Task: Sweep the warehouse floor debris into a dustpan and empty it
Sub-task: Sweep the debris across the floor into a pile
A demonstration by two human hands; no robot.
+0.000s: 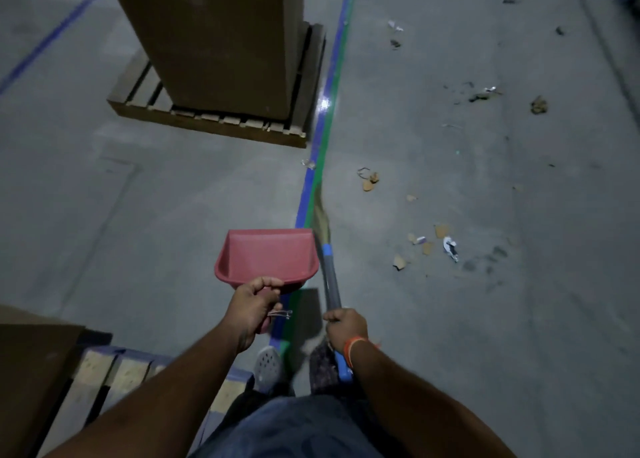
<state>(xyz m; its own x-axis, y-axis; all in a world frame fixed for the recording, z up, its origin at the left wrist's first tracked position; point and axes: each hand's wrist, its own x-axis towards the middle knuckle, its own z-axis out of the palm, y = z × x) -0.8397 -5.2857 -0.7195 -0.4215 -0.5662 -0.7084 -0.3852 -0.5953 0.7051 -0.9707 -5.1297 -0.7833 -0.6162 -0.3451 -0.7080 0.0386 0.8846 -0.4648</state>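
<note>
While your left hand (254,307) has its fingers clenched around the handle of the red plastic dustpan (266,257), keep that pan level and low, mouth forward, so you can set its thin front lip flat on the floor once a pile is gathered. It looks empty and is held off the ground, just left of the blue and green floor tape (329,111).

Just right of the pan, your right hand (346,326) grips the grey shaft of the broom (329,277), fingers wrapped tight; its pale, soft bristles trail along the tape line.

My judgement is that sweeping has barely begun. Swing the bristles right and pull in short, light strokes, since the debris (426,246) there is mostly torn cardboard flakes and crumpled paper scraps, light enough to skitter on the smooth, dusty concrete floor (519,319). Gather the near cluster first; further bits lie scattered well beyond it.
</note>
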